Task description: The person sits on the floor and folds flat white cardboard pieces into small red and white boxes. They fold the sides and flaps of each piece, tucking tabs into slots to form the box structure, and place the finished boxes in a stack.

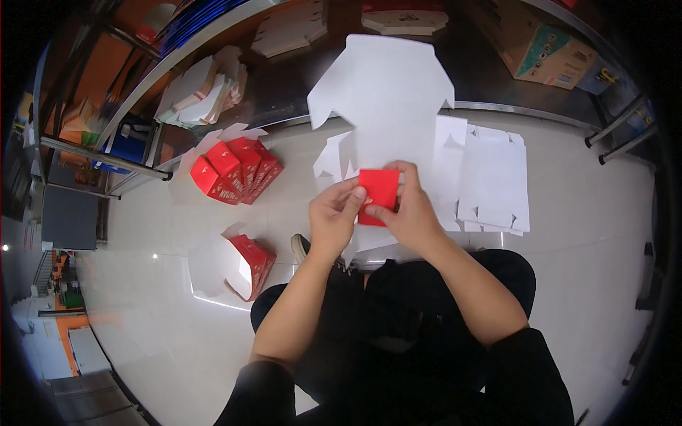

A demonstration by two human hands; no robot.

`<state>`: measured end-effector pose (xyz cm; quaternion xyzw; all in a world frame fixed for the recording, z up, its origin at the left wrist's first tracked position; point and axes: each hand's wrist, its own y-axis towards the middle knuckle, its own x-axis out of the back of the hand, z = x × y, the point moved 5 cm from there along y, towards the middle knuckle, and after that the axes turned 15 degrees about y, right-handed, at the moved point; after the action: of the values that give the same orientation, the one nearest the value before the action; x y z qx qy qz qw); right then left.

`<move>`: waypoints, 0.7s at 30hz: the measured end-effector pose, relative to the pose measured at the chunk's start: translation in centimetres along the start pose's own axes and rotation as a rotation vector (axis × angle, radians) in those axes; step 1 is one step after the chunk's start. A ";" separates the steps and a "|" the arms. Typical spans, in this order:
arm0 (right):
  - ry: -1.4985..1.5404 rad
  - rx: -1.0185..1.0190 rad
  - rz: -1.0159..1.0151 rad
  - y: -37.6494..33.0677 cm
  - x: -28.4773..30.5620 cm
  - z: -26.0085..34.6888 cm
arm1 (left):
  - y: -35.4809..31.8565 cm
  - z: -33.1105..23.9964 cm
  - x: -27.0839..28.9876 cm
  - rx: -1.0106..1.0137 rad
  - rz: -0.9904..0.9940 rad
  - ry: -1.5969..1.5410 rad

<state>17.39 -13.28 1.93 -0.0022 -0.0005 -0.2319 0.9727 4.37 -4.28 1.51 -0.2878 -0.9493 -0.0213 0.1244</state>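
Between my two hands, in front of my knees, is a red carton panel (379,186). My left hand (334,216) pinches its left edge, thumb on the red face. My right hand (413,213) closes on the right edge, with its thumb low on the panel. Just beyond lies a large flat carton blank (387,92), white side up with cut flaps. The red panel overlaps this blank's near part; whether the two are joined I cannot tell. My fingertips behind the panel are partly hidden.
More white blanks (494,177) are stacked on the tiled floor at right. Nested red cartons (238,170) stand at left, with a single opened red carton (254,263) nearer me. A metal shelf with flat cartons (206,89) and a cardboard box (543,46) runs along the far side.
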 end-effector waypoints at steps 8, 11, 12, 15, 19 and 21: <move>0.056 -0.093 0.063 0.9 1.7 0.4 | 0.4 0.2 -0.4 0.071 0.171 -0.129; -0.080 0.058 -0.038 1.2 3.2 1.9 | 0.4 0.6 -0.3 0.073 0.156 -0.075; -0.053 0.136 -0.113 1.5 4.2 2.2 | 0.2 0.6 -0.4 0.062 0.166 0.024; 0.263 0.115 -0.251 1.9 6.1 2.7 | -0.8 0.3 -1.5 0.022 0.213 0.256; 0.429 -0.042 -0.262 2.1 6.1 2.6 | -1.5 0.1 -1.8 -0.005 0.195 0.311; 0.475 -0.066 -0.217 2.1 6.4 1.4 | -1.4 -0.4 -1.1 0.083 0.154 0.357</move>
<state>24.00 -14.29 3.37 0.0206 0.2353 -0.3289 0.9143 4.59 -6.07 1.72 -0.3457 -0.8874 -0.0233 0.3040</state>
